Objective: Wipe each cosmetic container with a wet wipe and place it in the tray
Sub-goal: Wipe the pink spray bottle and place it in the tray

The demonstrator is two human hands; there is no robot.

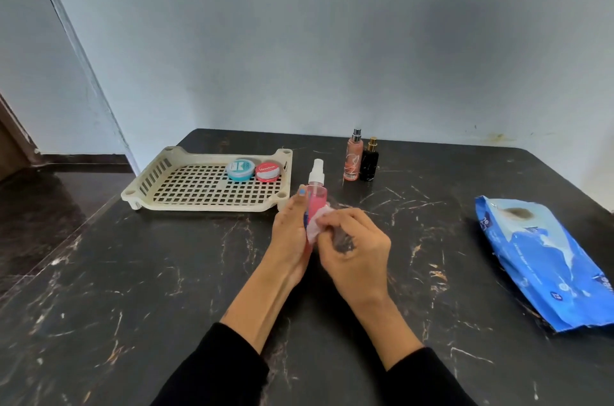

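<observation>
L hand grips spray bottle (tray near).

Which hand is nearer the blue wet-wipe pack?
Right. The right hand, wiping the pink spray bottle, is on the side of the blue wet-wipe pack; the left hand lies beyond it, toward the tray.

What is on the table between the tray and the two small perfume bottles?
In the head view, the pink spray bottle, held by the left hand, stands between the tray and the perfume bottles.

path hands–tray: open | right: two bottles, wipes pack
</observation>
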